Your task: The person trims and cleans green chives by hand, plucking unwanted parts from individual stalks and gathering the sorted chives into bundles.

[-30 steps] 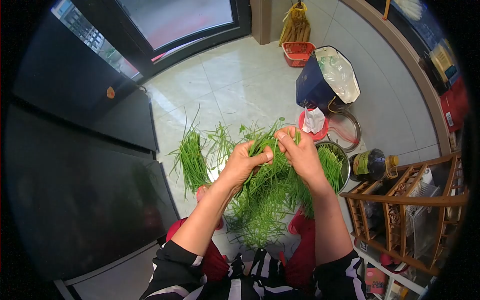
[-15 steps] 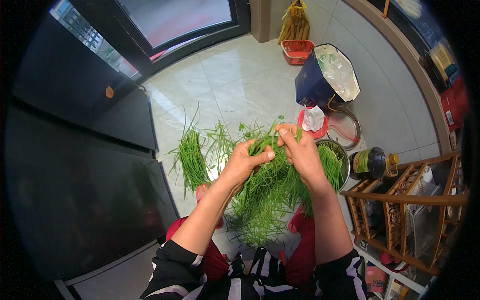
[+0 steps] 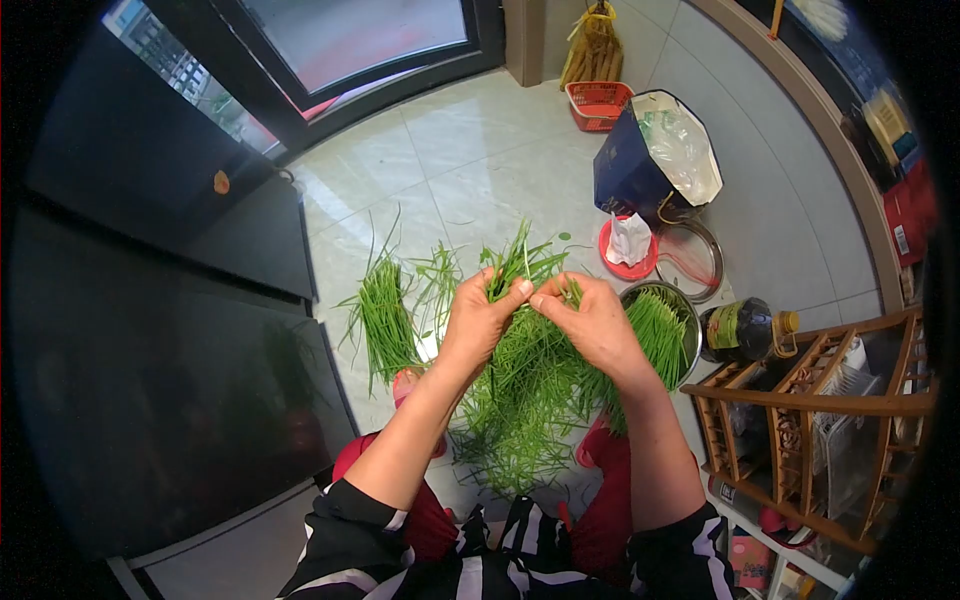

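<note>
My left hand [image 3: 478, 320] is closed round a small bunch of green stalks [image 3: 522, 262], whose tips point up and away from me. Thumb and fingers pinched, my right hand [image 3: 590, 318] meets the left thumb at a pale stalk and also has some green blades between its fingers. Below both hands lies a loose heap of green stalks [image 3: 525, 420] on the floor between my feet. A neater bundle [image 3: 385, 320] rests at the left. Upright stalks [image 3: 655, 330] fill a metal bowl [image 3: 692, 345] on the right.
A dark cabinet [image 3: 170, 370] stands at the left. Toward the right are a blue bag [image 3: 625, 165], a red basket [image 3: 598, 105], a pink dish [image 3: 628, 268] with white paper, a round metal rim [image 3: 715, 262], a dark bottle [image 3: 738, 330] and a wooden rack [image 3: 800, 400].
The bunch in my left hand has turned from lying across to pointing upward. My right hand has come down and closer to my left thumb.
</note>
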Demonstrator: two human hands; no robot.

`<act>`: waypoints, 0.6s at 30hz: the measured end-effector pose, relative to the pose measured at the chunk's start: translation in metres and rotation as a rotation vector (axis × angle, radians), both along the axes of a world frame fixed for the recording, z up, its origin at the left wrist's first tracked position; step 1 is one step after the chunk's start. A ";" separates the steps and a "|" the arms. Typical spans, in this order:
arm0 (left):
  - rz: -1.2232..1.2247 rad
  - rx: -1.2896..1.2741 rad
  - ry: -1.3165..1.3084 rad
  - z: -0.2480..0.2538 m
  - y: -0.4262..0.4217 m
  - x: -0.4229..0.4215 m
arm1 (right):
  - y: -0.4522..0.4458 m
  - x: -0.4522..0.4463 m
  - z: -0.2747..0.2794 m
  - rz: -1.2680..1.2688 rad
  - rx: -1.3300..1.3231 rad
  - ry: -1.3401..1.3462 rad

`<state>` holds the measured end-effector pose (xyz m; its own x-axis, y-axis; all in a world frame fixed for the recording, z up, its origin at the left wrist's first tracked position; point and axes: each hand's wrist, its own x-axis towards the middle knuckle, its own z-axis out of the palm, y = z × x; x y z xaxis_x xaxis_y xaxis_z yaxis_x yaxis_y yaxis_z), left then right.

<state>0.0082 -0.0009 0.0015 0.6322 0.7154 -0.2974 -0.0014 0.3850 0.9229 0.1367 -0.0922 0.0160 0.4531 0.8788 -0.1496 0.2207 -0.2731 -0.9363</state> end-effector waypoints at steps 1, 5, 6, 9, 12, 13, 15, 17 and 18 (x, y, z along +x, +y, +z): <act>-0.016 0.050 0.018 0.000 0.000 0.001 | 0.000 0.001 0.000 0.016 -0.014 -0.007; -0.013 0.096 0.038 -0.003 0.002 0.000 | -0.003 0.004 0.004 0.058 -0.015 0.096; -0.013 0.096 0.039 -0.002 0.005 -0.001 | -0.004 0.005 0.005 0.058 -0.015 0.096; 0.057 0.037 0.033 0.001 0.014 -0.003 | -0.006 0.008 0.005 0.082 -0.028 0.172; 0.220 0.057 0.017 -0.004 0.025 -0.008 | -0.008 0.011 0.003 0.124 0.026 0.194; 0.223 0.043 0.023 -0.007 0.032 -0.013 | -0.010 0.013 0.009 0.131 -0.016 0.253; 0.313 -0.006 0.036 -0.007 0.039 -0.017 | -0.013 0.016 0.014 0.137 -0.058 0.312; 0.374 0.013 0.057 -0.010 0.045 -0.020 | -0.015 0.018 0.016 0.079 -0.063 0.533; 0.391 0.001 0.045 -0.012 0.047 -0.021 | -0.017 0.020 0.018 0.079 -0.062 0.531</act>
<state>-0.0132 0.0460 -0.0109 0.2986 0.9000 -0.3175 -0.1074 0.3623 0.9259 0.1571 -0.1091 0.0338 0.2336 0.8894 -0.3930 -0.2567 -0.3334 -0.9072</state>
